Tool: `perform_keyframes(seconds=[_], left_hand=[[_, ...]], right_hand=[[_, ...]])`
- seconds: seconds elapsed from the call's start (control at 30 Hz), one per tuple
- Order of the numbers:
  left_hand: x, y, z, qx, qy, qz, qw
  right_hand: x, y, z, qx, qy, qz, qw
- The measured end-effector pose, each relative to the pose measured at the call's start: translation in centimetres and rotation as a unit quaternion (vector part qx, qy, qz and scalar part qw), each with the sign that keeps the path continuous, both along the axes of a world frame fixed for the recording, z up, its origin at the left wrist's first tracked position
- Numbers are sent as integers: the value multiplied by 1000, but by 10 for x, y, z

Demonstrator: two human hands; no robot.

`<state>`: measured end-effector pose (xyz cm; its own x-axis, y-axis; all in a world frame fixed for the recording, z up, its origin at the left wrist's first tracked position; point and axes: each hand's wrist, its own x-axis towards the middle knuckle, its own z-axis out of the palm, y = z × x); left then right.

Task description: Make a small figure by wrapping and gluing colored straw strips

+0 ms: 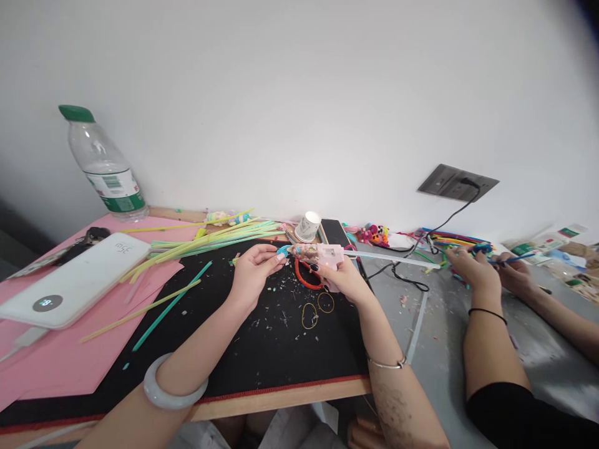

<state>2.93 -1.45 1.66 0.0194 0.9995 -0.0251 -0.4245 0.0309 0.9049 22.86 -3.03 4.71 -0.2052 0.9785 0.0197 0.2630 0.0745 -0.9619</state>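
Pinched between the fingertips of my left hand (pixel 257 268) is a small blue piece (pixel 282 251), perhaps bent pipe cleaner; its exact shape is too small to tell. My right hand (pixel 345 277) is closed around a pink glue gun (pixel 330 254). The gun's stained nozzle end points left, close to the blue piece; I cannot tell whether they touch. A long whitish glue stick (pixel 393 257) extends to the right from the gun's rear. Beneath my hands, a red-orange ring (pixel 306 277) and thin yellowish loops (pixel 309 316) lie on the black mat (pixel 281 349) among pale trimmings.
Yellow-green pipe cleaners (pixel 210 242) lie left on pink paper (pixel 107 368), by a white power bank (pixel 75 280) and a plastic bottle (pixel 110 168). A paper cup (pixel 308 226) stands by the wall. A black cable (pixel 449 218) runs from the socket. At right, a co-worker's hands (pixel 477 271) hold blue material.
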Motion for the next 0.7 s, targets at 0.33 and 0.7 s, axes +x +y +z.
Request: perform_keyframes(seconds=[0.33, 0.7], left_hand=[[1, -1, 1, -5, 5, 2, 1000], [1, 0, 0, -2, 15, -2, 1000]], right_hand=[[0, 0, -1, -6, 7, 2, 1000], [-1, 0, 1, -8, 4, 7, 1000]])
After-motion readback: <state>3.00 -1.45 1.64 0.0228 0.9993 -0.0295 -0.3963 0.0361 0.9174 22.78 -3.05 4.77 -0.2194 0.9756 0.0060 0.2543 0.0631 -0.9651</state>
